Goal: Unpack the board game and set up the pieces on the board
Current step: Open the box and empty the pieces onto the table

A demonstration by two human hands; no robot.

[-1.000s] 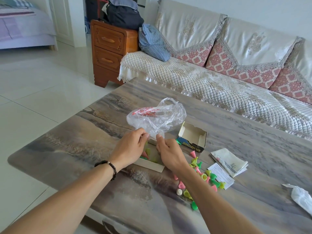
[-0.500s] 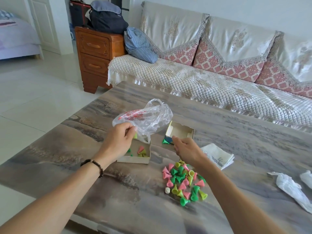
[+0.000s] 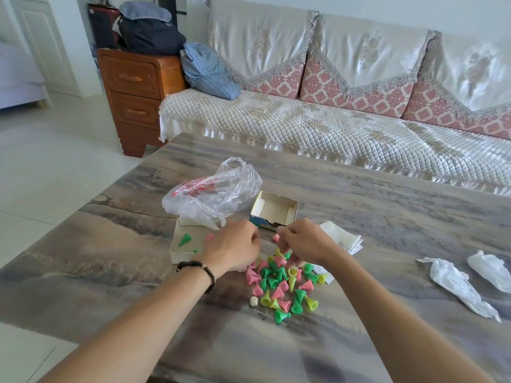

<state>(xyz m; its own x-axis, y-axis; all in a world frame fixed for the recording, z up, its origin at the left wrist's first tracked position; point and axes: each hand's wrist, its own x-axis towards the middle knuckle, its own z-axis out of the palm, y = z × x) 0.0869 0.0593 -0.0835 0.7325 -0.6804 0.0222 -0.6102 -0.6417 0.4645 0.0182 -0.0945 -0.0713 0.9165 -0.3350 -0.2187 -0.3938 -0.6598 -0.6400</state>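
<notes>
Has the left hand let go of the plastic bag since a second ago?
Yes. The left hand has dropped off the plastic bag toward the piece pile, and the bag now rests on the open box.

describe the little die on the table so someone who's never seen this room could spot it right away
On the marbled coffee table in front of the sofa, find the heap of cone-shaped game pieces just below the two hands. The die sits at the heap's near-left edge. It is the only small white cube; everything around it is a pink, green or yellow cone.

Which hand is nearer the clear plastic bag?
Left. The left hand is just below the plastic bag, near its lower edge; the right hand is farther right, over the pieces.
</notes>
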